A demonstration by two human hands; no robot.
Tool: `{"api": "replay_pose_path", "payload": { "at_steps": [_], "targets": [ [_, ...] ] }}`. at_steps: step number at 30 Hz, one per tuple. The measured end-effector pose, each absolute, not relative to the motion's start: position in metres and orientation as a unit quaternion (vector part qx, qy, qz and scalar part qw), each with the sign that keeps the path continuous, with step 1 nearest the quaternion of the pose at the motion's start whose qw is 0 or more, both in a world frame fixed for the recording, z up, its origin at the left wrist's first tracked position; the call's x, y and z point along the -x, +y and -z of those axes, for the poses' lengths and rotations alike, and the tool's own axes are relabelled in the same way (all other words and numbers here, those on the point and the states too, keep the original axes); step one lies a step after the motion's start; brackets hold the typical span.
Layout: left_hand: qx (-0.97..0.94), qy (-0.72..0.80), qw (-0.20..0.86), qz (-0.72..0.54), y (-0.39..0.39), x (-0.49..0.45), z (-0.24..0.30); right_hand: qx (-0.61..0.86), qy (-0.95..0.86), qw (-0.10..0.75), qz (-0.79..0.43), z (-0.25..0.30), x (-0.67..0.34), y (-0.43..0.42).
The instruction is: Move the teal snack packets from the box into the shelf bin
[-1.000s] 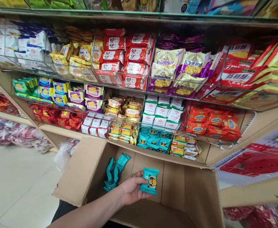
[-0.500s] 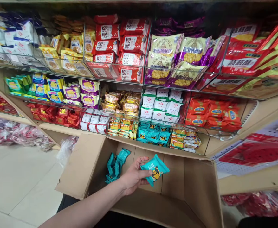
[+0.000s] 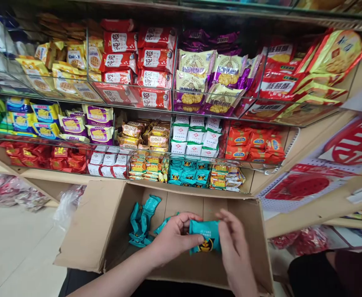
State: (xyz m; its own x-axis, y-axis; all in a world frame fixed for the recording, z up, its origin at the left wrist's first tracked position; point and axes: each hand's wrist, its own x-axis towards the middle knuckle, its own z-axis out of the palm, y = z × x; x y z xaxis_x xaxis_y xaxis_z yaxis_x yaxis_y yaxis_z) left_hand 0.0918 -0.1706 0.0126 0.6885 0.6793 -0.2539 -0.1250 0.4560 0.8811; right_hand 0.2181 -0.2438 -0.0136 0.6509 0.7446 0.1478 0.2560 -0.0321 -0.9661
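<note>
Both my hands meet over an open cardboard box [image 3: 255,243] and grip one teal snack packet [image 3: 206,236] with a yellow and black logo. My left hand [image 3: 173,237] pinches its left edge, thumb on top. My right hand [image 3: 235,247] curls round its right side. More teal packets [image 3: 141,220] lie heaped in the box's far left corner. The same teal packets [image 3: 188,175] fill a compartment on the lowest shelf tier just behind the box.
Glass-fronted shelves [image 3: 168,105] hold rows of red, purple, yellow, white and orange snack packs. A clear plastic bag [image 3: 67,202] lies left of the box on the pale tiled floor [image 3: 10,247]. Red printed boards [image 3: 304,187] lean at the right.
My right hand has come into view and taken the packet's right side. The packet has turned from tilted to face me, and the view has shifted right.
</note>
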Motion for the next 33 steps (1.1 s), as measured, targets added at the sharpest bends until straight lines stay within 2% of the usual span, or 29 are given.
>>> {"api": "replay_pose_path", "payload": {
  "at_steps": [3,9,16,20,23,28,30,33],
  "targets": [
    [-0.470,0.306,0.784,-0.267,-0.175,-0.096,-0.009,0.695,-0.377,0.559,-0.249,0.017,-0.215,-0.239],
    [-0.417,0.350,0.787,-0.290,-0.177,-0.099,0.008,0.732,-0.354,0.535,-0.230,0.028,-0.217,-0.228],
    [-0.347,0.372,0.806,-0.304,-0.181,-0.104,0.019,0.707,-0.232,0.606,-0.283,0.048,-0.207,-0.216],
    [-0.339,0.375,0.819,-0.271,-0.181,-0.104,0.018,0.660,-0.271,0.637,-0.291,0.046,-0.209,-0.216],
    [-0.329,0.405,0.802,-0.291,-0.165,-0.103,0.009,0.641,-0.283,0.635,-0.324,0.051,-0.222,-0.222],
    [-0.305,0.379,0.754,-0.442,-0.113,-0.111,-0.017,0.667,-0.238,0.607,-0.360,0.085,-0.244,-0.235],
    [-0.259,0.390,0.767,-0.439,-0.090,-0.119,-0.026,0.673,-0.242,0.592,-0.372,0.097,-0.246,-0.238],
    [-0.172,0.449,0.798,-0.363,-0.059,-0.133,-0.031,0.685,-0.267,0.562,-0.378,0.110,-0.245,-0.243]
  ]
}}
